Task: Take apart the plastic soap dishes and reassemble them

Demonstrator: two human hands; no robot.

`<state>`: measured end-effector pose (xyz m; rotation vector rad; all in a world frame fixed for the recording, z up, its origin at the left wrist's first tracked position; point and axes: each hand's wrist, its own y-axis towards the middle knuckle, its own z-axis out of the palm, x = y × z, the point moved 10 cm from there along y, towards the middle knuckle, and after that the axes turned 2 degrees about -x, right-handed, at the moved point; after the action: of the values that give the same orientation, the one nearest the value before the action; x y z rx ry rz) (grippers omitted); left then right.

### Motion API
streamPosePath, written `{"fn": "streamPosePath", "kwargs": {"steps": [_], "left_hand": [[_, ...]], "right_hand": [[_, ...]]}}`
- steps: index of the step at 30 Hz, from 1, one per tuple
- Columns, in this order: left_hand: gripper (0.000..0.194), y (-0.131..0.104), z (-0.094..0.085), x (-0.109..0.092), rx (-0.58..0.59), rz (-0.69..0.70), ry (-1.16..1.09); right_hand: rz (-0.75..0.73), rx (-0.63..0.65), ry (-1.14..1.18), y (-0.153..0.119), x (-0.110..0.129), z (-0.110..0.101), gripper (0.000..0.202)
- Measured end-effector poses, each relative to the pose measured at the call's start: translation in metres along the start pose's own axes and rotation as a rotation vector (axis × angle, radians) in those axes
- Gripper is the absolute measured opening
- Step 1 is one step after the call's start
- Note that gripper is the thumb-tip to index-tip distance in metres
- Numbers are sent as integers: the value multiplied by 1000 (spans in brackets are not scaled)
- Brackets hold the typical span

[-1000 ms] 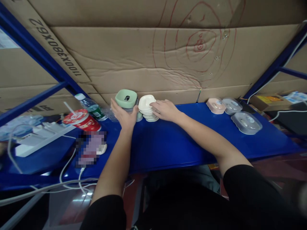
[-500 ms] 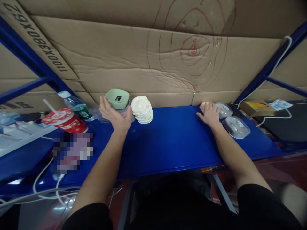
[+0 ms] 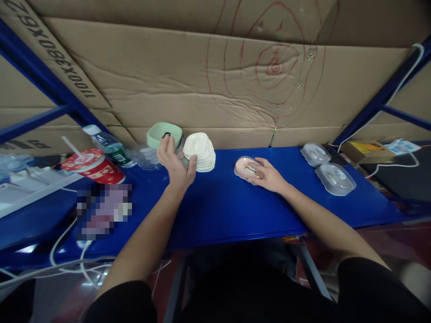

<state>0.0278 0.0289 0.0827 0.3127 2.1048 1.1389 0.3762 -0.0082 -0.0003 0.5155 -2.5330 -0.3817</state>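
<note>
My right hand (image 3: 267, 175) grips a small pink container with a clear plastic lid (image 3: 243, 167) at the middle of the blue table. My left hand (image 3: 175, 162) is open, thumb and fingers apart, in front of a light green square container (image 3: 156, 135). That container has a dark oval opening in its base and sits on something partly hidden by my fingers. Just right of my left hand stands a leaning stack of cream-white rounded-square pieces (image 3: 199, 152); my thumb overlaps its lower left edge in view, and I cannot tell whether it touches.
Two clear-lidded containers, a rear one (image 3: 315, 154) and a front one (image 3: 336, 179), lie on the right. Clear plastic pieces (image 3: 148, 158), a water bottle (image 3: 112, 150) and a red cup with a straw (image 3: 97, 168) stand left. Cardboard (image 3: 161, 63) backs the blue table (image 3: 229, 211).
My right hand has moved left from the table's right side, bringing the pink container to the middle. My left hand has shifted right and down, off the green container's left side.
</note>
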Motion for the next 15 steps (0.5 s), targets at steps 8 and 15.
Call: {"fn": "streamPosePath", "kwargs": {"steps": [8, 15], "left_hand": [[64, -17, 17, -51, 168, 345, -74], [45, -55, 41, -92, 445, 611, -209]], "right_hand": [[-65, -204, 260, 10, 63, -52, 63], [211, -58, 737, 0, 67, -6, 90]]}}
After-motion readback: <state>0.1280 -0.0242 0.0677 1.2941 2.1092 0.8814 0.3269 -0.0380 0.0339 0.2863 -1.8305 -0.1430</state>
